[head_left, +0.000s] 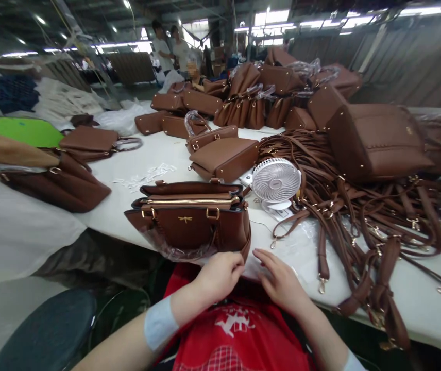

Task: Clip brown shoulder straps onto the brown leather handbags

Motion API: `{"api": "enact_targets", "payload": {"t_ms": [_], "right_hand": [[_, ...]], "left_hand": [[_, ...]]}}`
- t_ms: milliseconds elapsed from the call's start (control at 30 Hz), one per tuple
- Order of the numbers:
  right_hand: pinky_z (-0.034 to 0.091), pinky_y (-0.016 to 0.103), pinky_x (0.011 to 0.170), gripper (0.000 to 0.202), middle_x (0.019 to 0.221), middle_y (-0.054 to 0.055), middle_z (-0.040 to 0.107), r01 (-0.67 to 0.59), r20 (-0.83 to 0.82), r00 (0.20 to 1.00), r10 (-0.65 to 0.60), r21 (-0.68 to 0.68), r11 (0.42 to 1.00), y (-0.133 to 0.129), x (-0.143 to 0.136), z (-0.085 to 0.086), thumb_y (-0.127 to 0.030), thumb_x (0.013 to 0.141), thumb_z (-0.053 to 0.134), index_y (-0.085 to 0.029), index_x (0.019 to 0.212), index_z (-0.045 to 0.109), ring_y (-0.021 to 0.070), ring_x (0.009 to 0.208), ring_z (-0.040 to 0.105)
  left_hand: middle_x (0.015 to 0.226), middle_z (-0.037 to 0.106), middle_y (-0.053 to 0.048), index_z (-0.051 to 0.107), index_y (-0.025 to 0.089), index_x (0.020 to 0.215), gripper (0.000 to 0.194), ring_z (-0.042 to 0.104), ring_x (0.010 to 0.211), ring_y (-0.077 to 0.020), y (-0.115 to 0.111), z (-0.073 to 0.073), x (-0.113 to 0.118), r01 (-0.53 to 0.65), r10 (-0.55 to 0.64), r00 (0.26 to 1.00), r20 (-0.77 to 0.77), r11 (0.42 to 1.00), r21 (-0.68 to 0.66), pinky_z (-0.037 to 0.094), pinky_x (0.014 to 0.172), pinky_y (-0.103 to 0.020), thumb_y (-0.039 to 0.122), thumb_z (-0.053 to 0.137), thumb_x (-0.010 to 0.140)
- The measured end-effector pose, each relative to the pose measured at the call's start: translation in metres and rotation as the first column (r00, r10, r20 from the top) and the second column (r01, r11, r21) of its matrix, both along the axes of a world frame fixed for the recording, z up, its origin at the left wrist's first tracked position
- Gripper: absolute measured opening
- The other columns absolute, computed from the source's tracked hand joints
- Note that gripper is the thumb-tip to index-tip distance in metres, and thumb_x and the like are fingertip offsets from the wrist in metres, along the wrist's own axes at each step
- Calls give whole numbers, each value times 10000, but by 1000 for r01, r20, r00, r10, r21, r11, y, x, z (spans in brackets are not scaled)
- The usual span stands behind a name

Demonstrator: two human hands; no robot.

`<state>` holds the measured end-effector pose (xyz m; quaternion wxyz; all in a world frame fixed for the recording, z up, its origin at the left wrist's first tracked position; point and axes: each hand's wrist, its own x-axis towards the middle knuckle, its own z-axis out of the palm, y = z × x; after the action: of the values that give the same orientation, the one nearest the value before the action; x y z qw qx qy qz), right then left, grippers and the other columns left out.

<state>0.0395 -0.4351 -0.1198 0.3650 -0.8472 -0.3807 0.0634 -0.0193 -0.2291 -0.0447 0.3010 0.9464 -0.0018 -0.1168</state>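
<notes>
Handbag (184,234) is probably needing a steadying touch while its side strap (247,248) is being handled, standing just beyond the left hand (222,273), which is resting curled by that strap, grip impossible to tell, while the right hand (280,281) is hovering loosely open, holding nothing visible, a fan (275,180) sitting beyond.

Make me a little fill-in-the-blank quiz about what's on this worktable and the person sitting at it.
1. The handbag nearest the left hand is ____ in colour.
2. The gold emblem on its front is shaped like a ____.
3. In the picture, the fan stands to the ____ of that handbag.
4. The person's printed garment is mainly ____.

Missing words: brown; dragonfly; right; red.
</notes>
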Motion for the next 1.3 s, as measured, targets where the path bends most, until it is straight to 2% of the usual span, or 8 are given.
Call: {"api": "enact_targets", "payload": {"t_ms": [133, 267, 367, 500, 633, 867, 1100, 1300], "right_hand": [[466, 441, 1032, 581, 1344, 120, 544, 74, 33, 997, -74, -22, 997, 14, 14, 7, -109, 797, 499, -196, 1369, 450, 230, 1220, 524], [453, 376, 1043, 695, 1420, 123, 479, -93, 56, 994, 92, 28, 995, 27, -9, 52, -91, 764, 496, -177, 1435, 336, 217, 1287, 467], [525, 308, 878, 533, 1201, 115, 633, -254, 67, 963, 262, -111, 961, 38, -34, 82, -164, 855, 483, -154, 1382, 401, 207, 1066, 610], [489, 258, 639, 262, 844, 29, 680, -147, 123, 972, 199, -344, 928, 16, -38, 94, -268, 977, 419, -227, 1174, 588, 163, 709, 631], [480, 289, 710, 243, 805, 37, 681, 224, 257, 956, -143, -322, 920, -67, -7, 95, -258, 963, 424, -235, 967, 666, 186, 783, 636], [495, 322, 586, 325, 758, 59, 692, 765, 18, 640, -768, -111, 634, -225, 51, 79, -479, 870, 396, -210, 875, 580, 186, 580, 600], [475, 336, 722, 283, 869, 42, 680, 535, 65, 823, -564, -422, 732, -248, 53, 44, -291, 734, 505, -212, 959, 657, 206, 738, 616], [448, 339, 778, 412, 1043, 73, 682, 429, 90, 863, -497, -650, 627, -246, 49, 29, -252, 873, 351, -248, 1127, 676, 232, 902, 652]], "left_hand": [[759, 673, -27, 612, 191, 746, 193, 605, 719, -176, 26, 7, -15, -102, 103, 995, -6, 993, 61, 375, 658, -261, 230, 488, 889], [677, 643, 2, 599, 203, 733, 232, 580, 638, -163, 36, 11, -28, -54, 52, 997, -54, 998, -32, 369, 621, -256, 289, 465, 902], [702, 650, -1, 600, 205, 722, 264, 588, 649, -157, 26, 11, -32, 12, -15, 1000, -23, 989, -145, 390, 620, -250, 322, 455, 910], [708, 647, 0, 625, 217, 776, 252, 589, 641, -145, 10, 15, -31, 110, -96, 993, 62, 958, -264, 419, 606, -234, 369, 476, 912], [804, 665, -6, 615, 244, 1071, 256, 575, 608, -129, 4, 15, -25, 182, -145, 981, 131, 924, -336, 449, 573, -217, 403, 531, 888], [747, 660, -4, 645, 231, 966, 183, 582, 641, -141, -3, 2, -16, 263, -236, 964, 120, 912, -314, 429, 620, -232, 349, 530, 887], [764, 662, -1, 649, 228, 981, 173, 587, 704, -158, -5, -1, -14, 231, -229, 973, 43, 930, -285, 405, 659, -246, 315, 543, 876], [762, 656, -2, 656, 208, 945, 183, 572, 660, -141, 0, -3, -16, 190, -196, 981, 11, 934, -301, 403, 630, -233, 325, 531, 883]]}}
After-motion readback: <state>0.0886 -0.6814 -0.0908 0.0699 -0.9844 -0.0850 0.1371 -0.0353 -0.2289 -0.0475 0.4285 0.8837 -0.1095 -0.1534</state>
